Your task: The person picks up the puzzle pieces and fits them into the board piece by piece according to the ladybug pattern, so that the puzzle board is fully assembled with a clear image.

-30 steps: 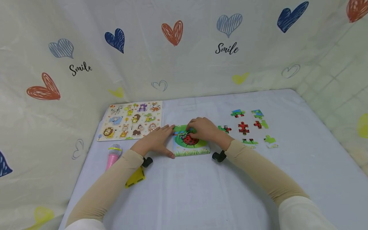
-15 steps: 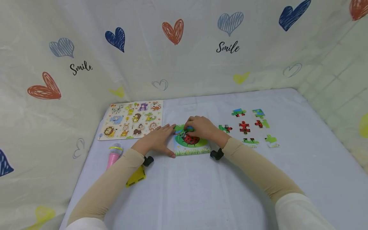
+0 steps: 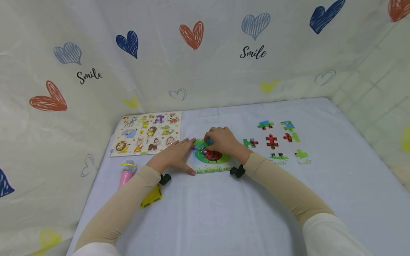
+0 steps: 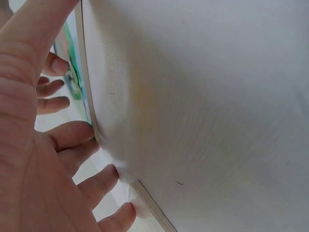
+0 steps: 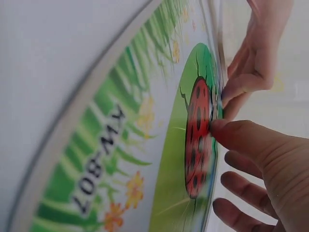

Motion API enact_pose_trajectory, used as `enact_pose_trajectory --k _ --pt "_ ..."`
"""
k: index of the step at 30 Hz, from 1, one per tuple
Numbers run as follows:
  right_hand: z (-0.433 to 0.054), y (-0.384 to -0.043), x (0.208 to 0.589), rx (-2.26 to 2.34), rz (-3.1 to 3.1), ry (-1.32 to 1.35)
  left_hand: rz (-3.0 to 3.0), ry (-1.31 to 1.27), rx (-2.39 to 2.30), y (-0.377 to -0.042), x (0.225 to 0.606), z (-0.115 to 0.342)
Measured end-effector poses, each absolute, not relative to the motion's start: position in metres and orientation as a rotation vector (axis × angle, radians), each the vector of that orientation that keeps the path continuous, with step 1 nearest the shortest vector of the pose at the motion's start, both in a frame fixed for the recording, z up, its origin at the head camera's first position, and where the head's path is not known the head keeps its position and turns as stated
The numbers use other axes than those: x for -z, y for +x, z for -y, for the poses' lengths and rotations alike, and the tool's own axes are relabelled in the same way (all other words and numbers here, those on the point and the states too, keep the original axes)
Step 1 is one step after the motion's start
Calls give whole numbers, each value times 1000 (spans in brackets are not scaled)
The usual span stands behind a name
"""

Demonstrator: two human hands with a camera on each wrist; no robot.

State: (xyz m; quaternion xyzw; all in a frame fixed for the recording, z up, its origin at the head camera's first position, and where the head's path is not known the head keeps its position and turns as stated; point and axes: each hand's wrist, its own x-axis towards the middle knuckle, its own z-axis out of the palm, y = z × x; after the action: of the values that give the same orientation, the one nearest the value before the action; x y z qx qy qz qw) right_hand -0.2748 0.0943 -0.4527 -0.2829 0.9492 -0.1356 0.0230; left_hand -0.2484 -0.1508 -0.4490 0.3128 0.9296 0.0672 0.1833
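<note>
A puzzle piece [image 3: 209,141], pinched by the right grip [image 3: 221,142], is shifted leftward over the ladybug board [image 3: 213,168], placing seemingly unfinished; the left grip [image 3: 173,155] is spread.

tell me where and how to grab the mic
Probably take the mic by its pink handle, just below the silver head, coming from above on the person's left: it lies lengthwise on the table with a slim handle, and the left sleeve hides its lower end.
</note>
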Motion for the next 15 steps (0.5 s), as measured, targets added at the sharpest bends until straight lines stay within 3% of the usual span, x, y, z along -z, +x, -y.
enact_pose_trajectory --k 15 --pt "-98 -281 460 436 -2994 -768 -2615 958 -148 -249 446 149"
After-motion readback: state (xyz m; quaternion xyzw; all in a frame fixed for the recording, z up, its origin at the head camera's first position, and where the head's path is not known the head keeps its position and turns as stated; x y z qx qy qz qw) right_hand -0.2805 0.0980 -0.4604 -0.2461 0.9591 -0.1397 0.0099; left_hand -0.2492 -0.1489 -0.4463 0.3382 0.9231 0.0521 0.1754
